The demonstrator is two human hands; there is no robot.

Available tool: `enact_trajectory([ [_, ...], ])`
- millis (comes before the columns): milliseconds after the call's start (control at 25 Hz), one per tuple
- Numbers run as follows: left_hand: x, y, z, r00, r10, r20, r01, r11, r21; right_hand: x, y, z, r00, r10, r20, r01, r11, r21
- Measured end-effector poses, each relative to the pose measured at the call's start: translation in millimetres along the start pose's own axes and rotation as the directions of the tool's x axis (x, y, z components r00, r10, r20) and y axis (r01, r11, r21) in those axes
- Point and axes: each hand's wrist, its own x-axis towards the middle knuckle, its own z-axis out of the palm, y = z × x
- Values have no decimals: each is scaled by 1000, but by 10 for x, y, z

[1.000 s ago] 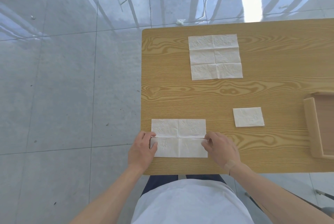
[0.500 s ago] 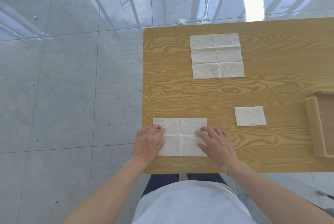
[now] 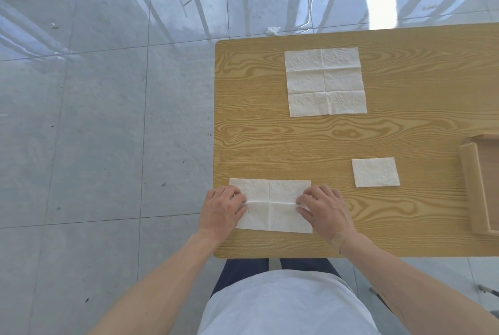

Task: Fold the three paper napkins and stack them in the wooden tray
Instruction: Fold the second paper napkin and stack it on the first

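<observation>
A: Where is the napkin I'm working, relative to my fingers?

B: The half-folded white paper napkin (image 3: 270,205) lies flat near the front edge of the light wood-grain bench (image 3: 405,140). My left hand (image 3: 221,213) sits on its left end and my right hand (image 3: 325,211) on its right end, both at the middle crease.

A: And the fingers themselves?

B: Curled, tips pinching at that crease line on each side; a slight ridge of paper stands between them. So both grasp the napkin.

A: What differs from half a second ago?

B: Then my fingers lay spread flat on the sheet; now they have drawn back outward and bunched at the crease.

A: The others?

B: The unfolded white paper napkin (image 3: 325,81) lies further back, the small folded white napkin (image 3: 375,172) right of my hands, beside the wooden tray (image 3: 475,186) but apart from it.
</observation>
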Motion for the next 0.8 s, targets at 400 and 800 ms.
enact_trajectory([
  [400,107,0,-150,1000,-11,24,13,995,-101,92,48,-142,986,75,146,-95,986,133],
  [800,288,27,-410,964,111,-243,-128,990,-56,243,42,-506,986,19,-165,6,989,150],
])
